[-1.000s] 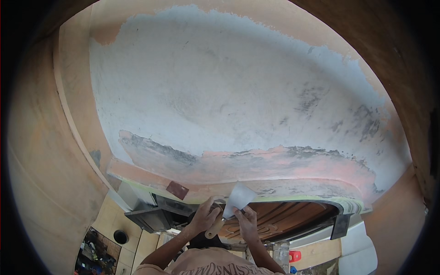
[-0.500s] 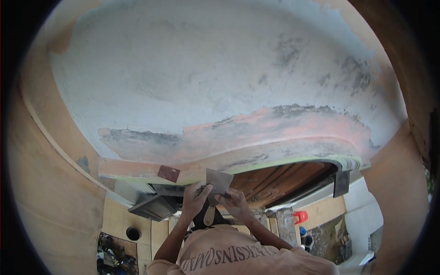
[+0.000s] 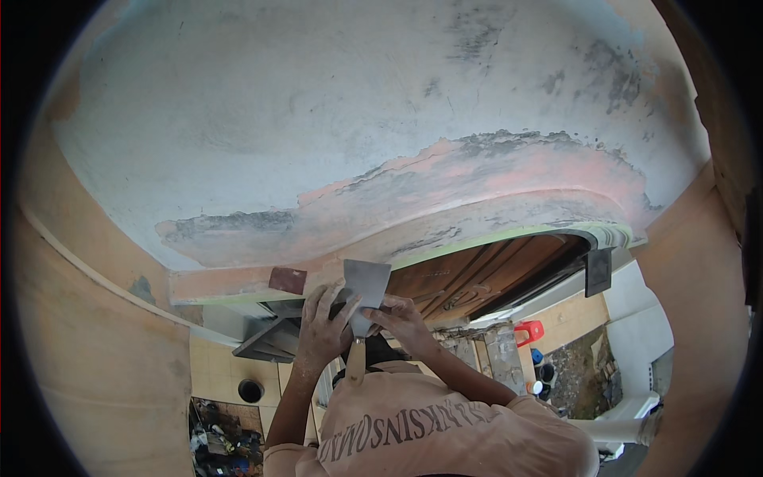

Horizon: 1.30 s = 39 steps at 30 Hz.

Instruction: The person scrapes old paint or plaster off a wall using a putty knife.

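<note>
A putty knife [image 3: 368,280] with a wide grey metal blade and pale wooden handle stands upright in front of my chest, blade up. My right hand [image 3: 403,324] grips it low on the blade, thumb on the near face; the fingers behind are partly hidden. Beside the blade's left edge, my left hand [image 3: 322,326] has its dusty fingers stretched and apart, a fingertip close to the metal. Whether it touches the blade is hard to tell. A dark red piece of sandpaper [image 3: 287,280] lies on the ledge just left of my hands.
A whitish wall [image 3: 238,143] with a scraped pink and grey band rises above the curved ledge. Below the ledge is a brown wooden door [image 3: 469,278]. Dark open panels [image 3: 274,340] hang at left, a small dark plate [image 3: 598,273] at right. A red container [image 3: 528,332] stands far below.
My left hand has loosened from the blade and its fingers have spread. The putty knife has come up slightly in view, still in my right hand. The view has tilted, raising the wall.
</note>
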Motion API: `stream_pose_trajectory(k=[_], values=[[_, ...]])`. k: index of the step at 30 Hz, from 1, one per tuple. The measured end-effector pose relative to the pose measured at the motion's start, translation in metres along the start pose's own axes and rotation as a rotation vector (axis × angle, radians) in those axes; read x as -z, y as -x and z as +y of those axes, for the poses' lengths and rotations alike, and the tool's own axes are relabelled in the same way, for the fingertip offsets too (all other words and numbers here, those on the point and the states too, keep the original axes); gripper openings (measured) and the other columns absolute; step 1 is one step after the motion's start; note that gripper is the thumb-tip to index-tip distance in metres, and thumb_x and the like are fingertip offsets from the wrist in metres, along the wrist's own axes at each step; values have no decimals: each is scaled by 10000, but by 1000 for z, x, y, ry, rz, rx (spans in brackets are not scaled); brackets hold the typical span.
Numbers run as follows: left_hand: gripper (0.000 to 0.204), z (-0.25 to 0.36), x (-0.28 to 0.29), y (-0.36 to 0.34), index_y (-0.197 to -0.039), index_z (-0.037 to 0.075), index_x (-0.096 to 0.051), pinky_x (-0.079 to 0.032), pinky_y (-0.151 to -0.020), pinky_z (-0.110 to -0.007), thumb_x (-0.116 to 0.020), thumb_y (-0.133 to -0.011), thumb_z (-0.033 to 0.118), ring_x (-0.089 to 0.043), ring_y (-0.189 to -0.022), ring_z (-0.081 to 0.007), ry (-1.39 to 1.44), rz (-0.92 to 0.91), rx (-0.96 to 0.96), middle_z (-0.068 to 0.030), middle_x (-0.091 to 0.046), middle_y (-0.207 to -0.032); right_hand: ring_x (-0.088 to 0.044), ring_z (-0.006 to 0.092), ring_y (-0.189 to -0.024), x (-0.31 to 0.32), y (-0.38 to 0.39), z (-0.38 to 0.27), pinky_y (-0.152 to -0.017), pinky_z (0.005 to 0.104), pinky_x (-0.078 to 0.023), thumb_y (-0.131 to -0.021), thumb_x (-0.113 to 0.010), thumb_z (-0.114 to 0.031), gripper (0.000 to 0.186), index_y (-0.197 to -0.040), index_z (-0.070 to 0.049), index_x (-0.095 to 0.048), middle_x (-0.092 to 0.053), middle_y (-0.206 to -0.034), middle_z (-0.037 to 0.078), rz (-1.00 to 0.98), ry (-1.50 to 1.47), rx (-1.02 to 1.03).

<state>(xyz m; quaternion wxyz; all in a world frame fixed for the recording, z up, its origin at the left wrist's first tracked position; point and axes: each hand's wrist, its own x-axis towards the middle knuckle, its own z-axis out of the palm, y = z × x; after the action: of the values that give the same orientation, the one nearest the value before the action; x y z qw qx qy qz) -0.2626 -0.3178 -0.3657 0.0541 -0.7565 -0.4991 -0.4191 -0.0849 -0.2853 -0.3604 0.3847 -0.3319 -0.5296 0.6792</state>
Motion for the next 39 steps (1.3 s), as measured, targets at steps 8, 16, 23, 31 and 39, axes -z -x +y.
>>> stream_pose_trajectory(k=[8, 16, 23, 31, 39], values=[[356, -19, 9, -14, -1124, 129, -628, -398, -999, -452, -606, -769, 151, -473, -1200, -229, -171, -220, -253, -31, -523, -1273, -637, 89, -650, 0, -8, 3, -584, 210, -521, -893, -651, -167, 192, -1008, -14, -644, -665, -799, 41, -91, -392, -236], [384, -25, 11, -45, -1138, 136, -624, -416, -990, -428, -629, -754, 141, -496, -1183, -223, -165, -291, -329, -25, -545, -1237, -644, 106, -669, 9, -9, -25, -599, 238, -520, -906, -636, -225, 244, -1055, -35, -600, -645, -762, 20, -124, -403, -412], [337, -58, 11, -90, -1107, 76, -632, -464, -868, -408, -653, -776, 137, -593, -1006, -264, -68, 4, -209, -93, -620, -1071, -614, 166, -909, 48, -42, 4, -807, 333, -497, -950, -528, -409, 623, -1429, -68, -321, -577, -1153, 117, -266, -85, -213], [179, -30, 41, -229, -841, -51, -595, -448, -655, -290, -578, -917, 111, -562, -696, -179, 75, 373, -92, -103, -621, -786, -310, 287, -1359, 91, -102, -39, -1091, 445, -259, -841, -661, -218, 743, -1460, -64, -279, -259, -1485, 200, 257, 715, 1104], [186, -36, 45, -318, -1001, -21, -572, -455, -734, -265, -626, -912, 132, -545, -829, -120, 31, 618, -272, -80, -582, -976, -100, 387, -1418, 132, -193, -217, -1105, 602, -49, -829, -533, -627, 576, -1339, -362, -496, -232, -1511, 158, 1001, 1406, 1391]])
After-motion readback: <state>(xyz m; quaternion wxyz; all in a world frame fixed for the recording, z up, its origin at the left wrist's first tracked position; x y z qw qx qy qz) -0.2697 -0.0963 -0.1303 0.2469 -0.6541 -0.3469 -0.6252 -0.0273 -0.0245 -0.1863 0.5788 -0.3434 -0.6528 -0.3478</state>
